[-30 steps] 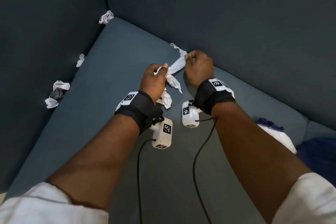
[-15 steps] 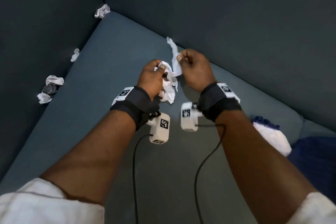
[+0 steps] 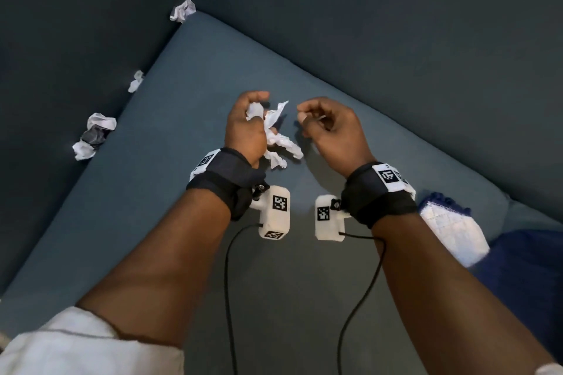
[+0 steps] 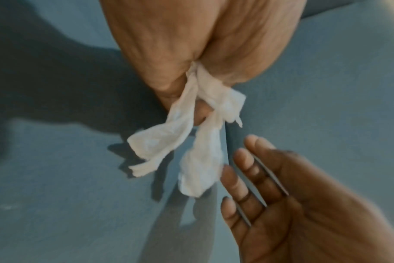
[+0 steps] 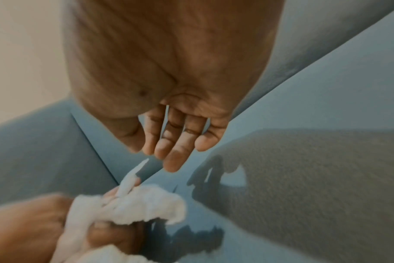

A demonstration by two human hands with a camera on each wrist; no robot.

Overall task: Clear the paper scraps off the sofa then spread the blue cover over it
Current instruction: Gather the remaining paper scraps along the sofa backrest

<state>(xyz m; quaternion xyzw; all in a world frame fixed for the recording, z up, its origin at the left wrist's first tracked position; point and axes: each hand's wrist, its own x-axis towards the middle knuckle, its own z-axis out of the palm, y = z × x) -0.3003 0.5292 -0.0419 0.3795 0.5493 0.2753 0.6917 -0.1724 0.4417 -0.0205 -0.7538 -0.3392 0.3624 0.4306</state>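
My left hand [image 3: 248,119] grips a bunch of white paper scraps [image 3: 278,140] above the blue-grey sofa seat [image 3: 170,167]; their ends hang below the fist [image 4: 191,146]. My right hand [image 3: 323,122] hovers just right of it, fingers relaxed and empty [image 5: 175,140]. More crumpled scraps lie along the left armrest: one in the back corner [image 3: 182,10], a small one [image 3: 136,81], and a white and grey cluster [image 3: 94,135]. The dark blue cover [image 3: 530,277] lies bunched at the right edge.
A white quilted cloth with blue trim [image 3: 451,228] lies on the seat beside the blue cover. The sofa backrest [image 3: 396,24] and left armrest [image 3: 61,39] wall in the seat. Camera cables trail from both wrists.
The right hand has let go of the long paper strip and drawn away to the right; the left hand now holds the whole bunch alone.
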